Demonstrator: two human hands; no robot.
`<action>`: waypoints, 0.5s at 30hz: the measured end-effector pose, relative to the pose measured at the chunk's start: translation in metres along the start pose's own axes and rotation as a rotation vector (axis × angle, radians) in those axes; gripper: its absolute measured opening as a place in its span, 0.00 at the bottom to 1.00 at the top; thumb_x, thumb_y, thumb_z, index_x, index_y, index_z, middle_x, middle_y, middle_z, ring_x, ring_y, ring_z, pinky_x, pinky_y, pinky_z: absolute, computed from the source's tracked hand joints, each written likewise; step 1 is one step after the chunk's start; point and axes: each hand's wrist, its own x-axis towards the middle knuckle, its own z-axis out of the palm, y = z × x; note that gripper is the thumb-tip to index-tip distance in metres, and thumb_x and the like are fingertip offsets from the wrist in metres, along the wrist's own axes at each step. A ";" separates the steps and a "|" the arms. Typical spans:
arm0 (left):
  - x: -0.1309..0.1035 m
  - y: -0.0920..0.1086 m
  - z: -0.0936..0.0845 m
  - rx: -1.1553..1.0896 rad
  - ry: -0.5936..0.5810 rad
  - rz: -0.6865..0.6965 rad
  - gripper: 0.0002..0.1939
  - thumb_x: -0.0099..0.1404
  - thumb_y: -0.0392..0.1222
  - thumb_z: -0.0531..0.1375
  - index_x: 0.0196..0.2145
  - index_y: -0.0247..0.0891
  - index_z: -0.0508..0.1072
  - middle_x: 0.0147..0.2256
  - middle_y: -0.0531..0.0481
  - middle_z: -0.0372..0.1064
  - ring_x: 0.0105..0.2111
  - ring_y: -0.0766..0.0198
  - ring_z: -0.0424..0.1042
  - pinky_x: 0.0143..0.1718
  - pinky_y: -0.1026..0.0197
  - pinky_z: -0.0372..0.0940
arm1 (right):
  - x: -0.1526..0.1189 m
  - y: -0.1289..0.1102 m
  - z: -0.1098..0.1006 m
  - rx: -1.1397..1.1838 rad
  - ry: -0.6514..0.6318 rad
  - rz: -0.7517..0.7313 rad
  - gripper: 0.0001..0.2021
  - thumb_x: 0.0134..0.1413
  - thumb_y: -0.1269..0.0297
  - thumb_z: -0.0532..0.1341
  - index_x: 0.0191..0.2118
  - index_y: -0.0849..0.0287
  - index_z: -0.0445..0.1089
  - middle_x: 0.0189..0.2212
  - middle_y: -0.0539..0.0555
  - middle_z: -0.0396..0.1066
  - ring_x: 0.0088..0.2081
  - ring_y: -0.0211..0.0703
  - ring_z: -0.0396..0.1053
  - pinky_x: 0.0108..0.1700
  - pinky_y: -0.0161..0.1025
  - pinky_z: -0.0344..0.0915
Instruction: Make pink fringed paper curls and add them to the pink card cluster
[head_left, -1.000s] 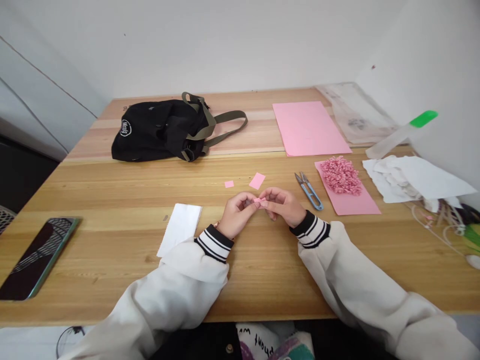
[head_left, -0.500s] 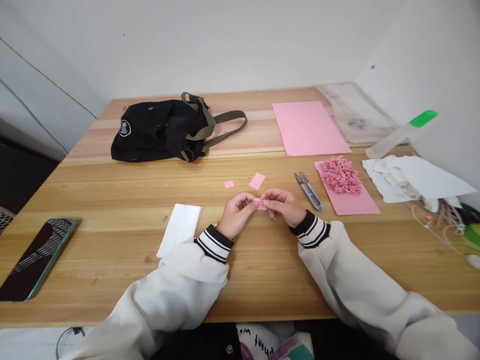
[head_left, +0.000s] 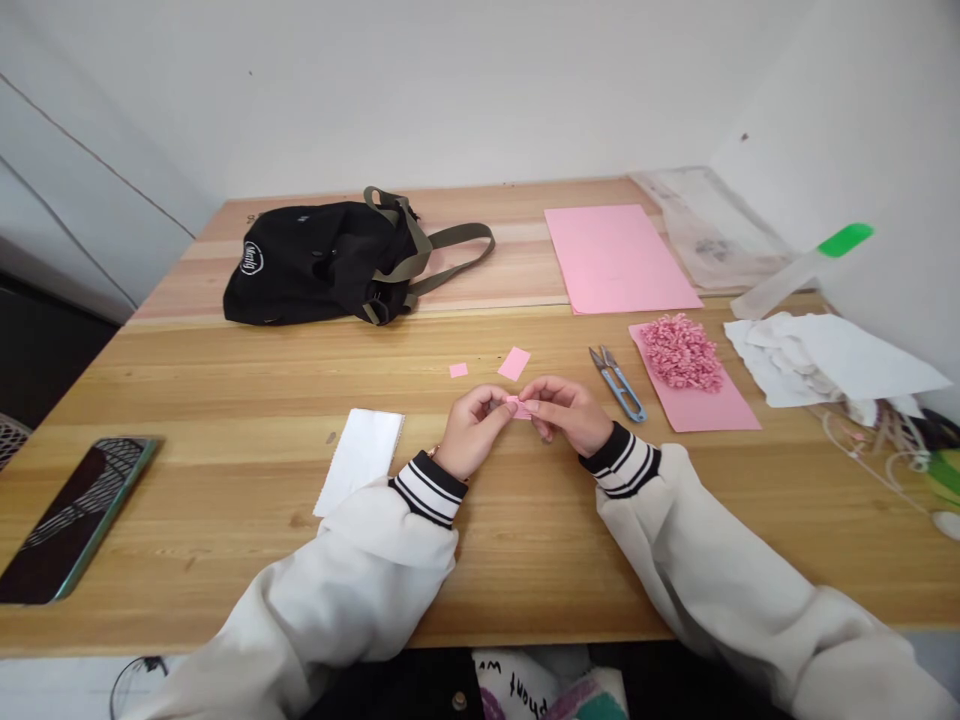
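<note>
Between my two hands is a small piece of pink paper, pinched from both sides above the wooden table. My left hand grips its left end with thumb and fingertips. On the other end, the thumb and index finger of my right hand are closed, partly covering the paper. Just beyond my fingers lie two flat pink paper pieces, a small rectangle and a larger one. To the right of my right hand are blue-handled thread snips, their blades pointing away from me.
Right of the snips, a pink sheet bears a heap of pink curled strips. Farther back lies a large pink sheet. A black bag, white cloth and phone are leftward; white papers are far right.
My right fingertips have shifted very slightly left over the pink paper. Both hands keep their hold, and the things on the table stay where they were.
</note>
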 end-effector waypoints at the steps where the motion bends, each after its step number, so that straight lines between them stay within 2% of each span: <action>1: 0.000 0.000 0.000 0.000 0.002 -0.001 0.08 0.52 0.42 0.62 0.25 0.34 0.68 0.24 0.54 0.65 0.26 0.70 0.62 0.30 0.66 0.57 | 0.000 0.000 0.000 -0.002 0.003 -0.001 0.09 0.44 0.61 0.64 0.29 0.61 0.68 0.13 0.43 0.61 0.14 0.28 0.56 0.15 0.27 0.54; 15: -0.001 0.001 0.001 -0.007 0.006 -0.011 0.09 0.51 0.43 0.63 0.25 0.34 0.68 0.24 0.54 0.66 0.26 0.70 0.62 0.30 0.65 0.58 | 0.000 0.000 0.001 -0.030 0.022 0.019 0.12 0.43 0.58 0.65 0.29 0.61 0.68 0.13 0.44 0.61 0.13 0.28 0.56 0.15 0.28 0.54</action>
